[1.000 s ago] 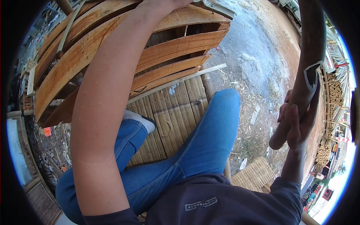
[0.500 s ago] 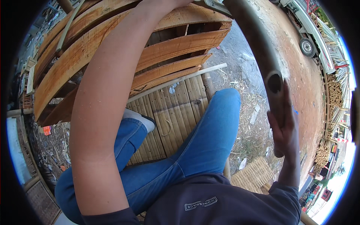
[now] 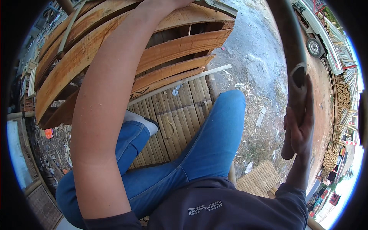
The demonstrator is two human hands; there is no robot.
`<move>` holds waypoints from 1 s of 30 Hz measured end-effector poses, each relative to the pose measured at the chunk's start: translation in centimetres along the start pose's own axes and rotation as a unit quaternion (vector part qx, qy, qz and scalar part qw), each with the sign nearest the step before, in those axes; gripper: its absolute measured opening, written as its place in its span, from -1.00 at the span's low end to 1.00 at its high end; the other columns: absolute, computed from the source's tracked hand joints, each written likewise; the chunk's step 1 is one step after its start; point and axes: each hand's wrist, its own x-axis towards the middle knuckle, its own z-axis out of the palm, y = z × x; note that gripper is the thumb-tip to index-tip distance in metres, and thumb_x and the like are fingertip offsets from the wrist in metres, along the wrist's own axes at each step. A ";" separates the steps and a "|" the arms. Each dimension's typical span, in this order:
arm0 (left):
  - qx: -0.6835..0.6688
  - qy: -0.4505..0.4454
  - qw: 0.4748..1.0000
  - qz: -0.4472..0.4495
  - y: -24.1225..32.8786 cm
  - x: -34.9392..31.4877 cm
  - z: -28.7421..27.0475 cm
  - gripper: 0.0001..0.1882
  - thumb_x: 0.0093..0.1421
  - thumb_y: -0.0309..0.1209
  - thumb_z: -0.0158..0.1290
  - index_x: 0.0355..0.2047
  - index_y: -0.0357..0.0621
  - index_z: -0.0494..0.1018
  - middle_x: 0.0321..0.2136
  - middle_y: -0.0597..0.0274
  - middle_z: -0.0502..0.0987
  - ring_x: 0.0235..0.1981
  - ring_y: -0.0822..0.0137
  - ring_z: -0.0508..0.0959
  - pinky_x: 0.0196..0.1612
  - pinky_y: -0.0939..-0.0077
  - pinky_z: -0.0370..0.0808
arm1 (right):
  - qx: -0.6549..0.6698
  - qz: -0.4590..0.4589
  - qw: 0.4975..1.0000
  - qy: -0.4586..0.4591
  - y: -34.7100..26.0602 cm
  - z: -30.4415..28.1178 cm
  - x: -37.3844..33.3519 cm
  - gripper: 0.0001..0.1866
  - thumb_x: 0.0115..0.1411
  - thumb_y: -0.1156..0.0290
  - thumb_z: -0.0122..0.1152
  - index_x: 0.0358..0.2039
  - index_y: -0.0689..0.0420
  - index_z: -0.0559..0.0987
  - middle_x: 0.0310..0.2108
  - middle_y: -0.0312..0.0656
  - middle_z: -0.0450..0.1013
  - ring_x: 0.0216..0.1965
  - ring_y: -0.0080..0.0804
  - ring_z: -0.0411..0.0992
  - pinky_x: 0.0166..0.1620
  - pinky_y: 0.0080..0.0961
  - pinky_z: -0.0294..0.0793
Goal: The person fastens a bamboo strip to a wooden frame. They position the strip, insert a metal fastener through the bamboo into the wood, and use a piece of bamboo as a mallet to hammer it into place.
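On the right, a long dark pole (image 3: pixel 289 34) runs from the top edge down to my right hand (image 3: pixel 303 132). It has an oval hole near its lower end, which shows below my thumb. My right hand wraps round it just under the hole, with some fingers stretched along its side. My left arm reaches up across the picture, and my left hand (image 3: pixel 179 3) is cut off by the top edge, its fingers hidden. Beside that hand lies a pale slat (image 3: pixel 217 7), at the far end of a stack of curved orange-brown boards (image 3: pixel 184 48).
My crossed legs in blue jeans (image 3: pixel 214 138) rest on a bamboo slat platform (image 3: pixel 180 111). A thin pale strip (image 3: pixel 207 73) lies along the boards. A woven bamboo piece (image 3: pixel 260 178) sits low on the right. Farther right are a truck (image 3: pixel 314 48) and bamboo bundles (image 3: pixel 340 94).
My right hand and the dark pole have swung to the right, and the pole stands more upright. The fingers have closed more round it. My left arm has barely moved.
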 end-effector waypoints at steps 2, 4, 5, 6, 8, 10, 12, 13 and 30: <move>-0.003 0.046 0.999 0.015 -0.3 -0.2 0.9 -0.67 0.10 -0.35 -0.12 -0.47 -0.26 0.63 -0.32 -0.20 0.63 -0.23 -0.11 0.64 -0.04 0.10 0.53 | 0.023 0.032 0.999 0.011 0.1 -0.3 -0.3 -0.08 0.12 0.51 0.20 0.48 0.06 0.04 0.35 -0.01 0.18 -0.26 -0.53 0.43 -0.21 -0.60 0.51; -0.005 0.093 0.995 0.030 0.0 -0.1 1.0 -0.67 0.10 -0.36 -0.12 -0.46 -0.26 0.63 -0.32 -0.21 0.63 -0.22 -0.11 0.64 -0.04 0.11 0.53 | 0.074 0.044 0.996 -0.017 0.3 -0.1 -0.6 0.02 0.03 0.48 0.32 0.48 0.05 0.03 0.31 -0.05 0.23 -0.30 -0.56 0.42 -0.27 -0.62 0.50; -0.006 0.047 0.999 -0.009 0.4 0.3 0.8 -0.66 0.10 -0.35 -0.12 -0.43 -0.26 0.64 -0.29 -0.23 0.63 -0.19 -0.11 0.63 -0.02 0.11 0.53 | 0.142 0.075 0.986 -0.037 -0.4 0.2 -0.8 0.10 -0.04 0.51 0.40 0.48 0.02 0.03 0.25 -0.07 0.29 -0.23 -0.50 0.44 -0.17 -0.52 0.50; -0.003 0.000 0.999 -0.051 0.4 0.3 0.6 -0.65 0.11 -0.34 -0.12 -0.41 -0.26 0.65 -0.27 -0.25 0.62 -0.16 -0.11 0.63 0.00 0.11 0.53 | 0.211 0.107 0.970 -0.055 -1.0 0.7 -0.9 0.17 -0.12 0.53 0.49 0.49 -0.02 0.03 0.20 -0.09 0.35 -0.17 -0.44 0.46 -0.06 -0.43 0.49; -0.001 0.013 0.998 -0.056 0.1 0.2 0.7 -0.65 0.11 -0.34 -0.12 -0.38 -0.28 0.64 -0.25 -0.26 0.62 -0.14 -0.11 0.63 0.01 0.11 0.53 | 0.243 0.135 0.956 -0.093 -1.5 1.1 -1.0 0.17 -0.14 0.57 0.46 0.48 0.00 0.04 0.10 -0.16 0.40 -0.21 -0.53 0.42 -0.06 -0.49 0.48; -0.004 0.026 0.998 -0.060 -0.1 0.1 0.6 -0.64 0.12 -0.34 -0.12 -0.36 -0.29 0.64 -0.24 -0.27 0.61 -0.12 -0.11 0.62 0.02 0.11 0.53 | 0.265 0.148 0.949 -0.088 -1.7 1.2 -1.1 0.17 -0.14 0.58 0.44 0.48 0.02 0.03 -0.01 -0.14 0.44 -0.28 -0.52 0.44 -0.15 -0.51 0.51; -0.004 0.028 0.999 -0.046 -0.1 0.1 0.3 -0.64 0.12 -0.34 -0.11 -0.35 -0.31 0.64 -0.23 -0.28 0.62 -0.12 -0.12 0.62 0.02 0.09 0.53 | 0.285 0.160 0.941 -0.081 -2.3 1.2 -1.2 0.17 -0.14 0.58 0.42 0.48 0.03 0.01 -0.12 -0.11 0.47 -0.34 -0.52 0.46 -0.25 -0.53 0.54; -0.005 0.029 0.999 -0.045 0.0 0.2 0.2 -0.64 0.12 -0.34 -0.11 -0.35 -0.31 0.64 -0.23 -0.28 0.62 -0.12 -0.12 0.62 0.02 0.09 0.53 | 0.367 0.198 0.906 -0.072 -3.2 1.3 -1.3 0.15 -0.13 0.55 0.39 0.47 0.04 -0.01 -0.25 -0.09 0.41 -0.48 -0.51 0.42 -0.44 -0.58 0.49; 0.025 0.044 0.998 -0.032 -0.5 0.8 1.5 -0.71 0.06 -0.40 -0.08 -0.49 -0.33 0.60 -0.40 -0.27 0.62 -0.33 -0.10 0.64 -0.17 0.07 0.58 | 0.296 0.052 0.945 0.127 -2.5 3.5 -2.0 0.03 0.06 0.69 0.24 0.48 0.05 -0.06 -0.18 -0.02 0.43 -0.30 -0.43 0.48 -0.30 -0.50 0.57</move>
